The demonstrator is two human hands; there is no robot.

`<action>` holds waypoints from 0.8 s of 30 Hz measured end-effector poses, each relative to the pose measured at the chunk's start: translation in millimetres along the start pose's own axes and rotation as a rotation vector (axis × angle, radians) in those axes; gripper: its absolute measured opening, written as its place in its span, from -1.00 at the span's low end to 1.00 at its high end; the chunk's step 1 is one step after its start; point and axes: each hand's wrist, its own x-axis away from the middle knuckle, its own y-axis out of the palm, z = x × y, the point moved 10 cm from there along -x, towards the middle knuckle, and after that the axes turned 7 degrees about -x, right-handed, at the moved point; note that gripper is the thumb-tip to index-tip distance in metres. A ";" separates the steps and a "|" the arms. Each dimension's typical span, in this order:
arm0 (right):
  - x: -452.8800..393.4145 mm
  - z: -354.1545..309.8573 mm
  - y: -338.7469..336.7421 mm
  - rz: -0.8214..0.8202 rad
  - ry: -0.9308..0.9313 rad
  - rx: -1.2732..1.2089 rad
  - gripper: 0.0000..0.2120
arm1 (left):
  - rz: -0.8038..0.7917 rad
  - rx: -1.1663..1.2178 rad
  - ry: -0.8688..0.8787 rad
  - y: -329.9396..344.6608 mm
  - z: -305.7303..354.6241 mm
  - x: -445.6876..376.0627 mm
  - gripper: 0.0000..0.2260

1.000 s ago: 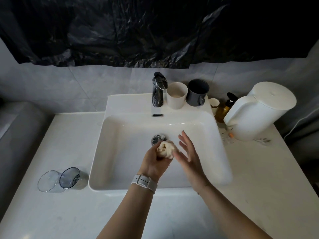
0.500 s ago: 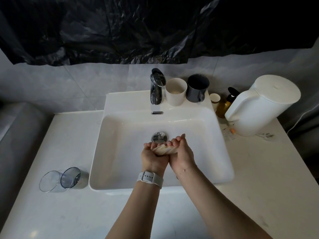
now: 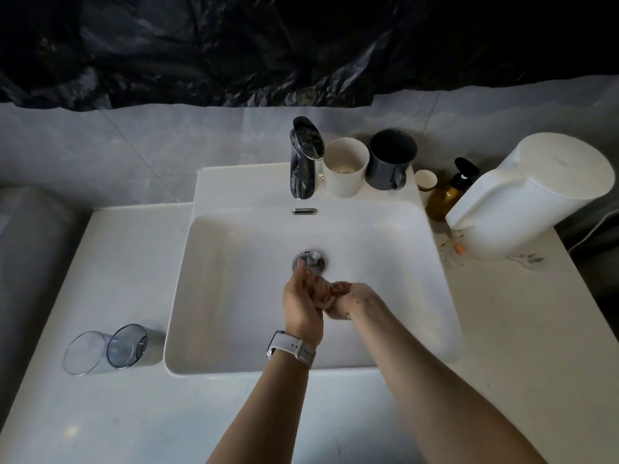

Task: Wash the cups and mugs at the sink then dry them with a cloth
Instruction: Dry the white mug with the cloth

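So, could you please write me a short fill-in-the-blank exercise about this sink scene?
1. The white cup stands between the faucet and the ____ mug.
2. Two clear tumblers lie on the counter, on the ____ side of the sink.
3. The watch is on the ____ wrist.
4. Both hands are over the ____.

Missing: grey; left; left; sink

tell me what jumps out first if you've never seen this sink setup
The two hands, left hand and right hand, are pressed together over the white sink, just below the drain. Behind it, a white cup and a dark grey mug stand beside the tap. Two clear glasses lie on the counter to the left.
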 end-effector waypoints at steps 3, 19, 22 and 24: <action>19.0 -43.3 37.3 -0.296 -0.284 0.168 -0.55 | -0.154 -0.090 -0.004 -6.5 20.4 6.1 -0.70; 92.5 -6.9 100.5 -0.729 -0.252 0.869 -0.50 | -0.686 -0.898 -0.458 26.2 -12.5 32.0 -0.55; 66.0 -18.4 79.3 -0.484 -0.323 0.533 -0.55 | -0.381 -1.281 -0.259 8.7 -0.5 13.5 -0.66; 47.3 -24.3 58.7 -0.299 -0.392 0.326 -0.63 | -0.237 -1.709 0.030 9.3 19.8 9.6 -0.74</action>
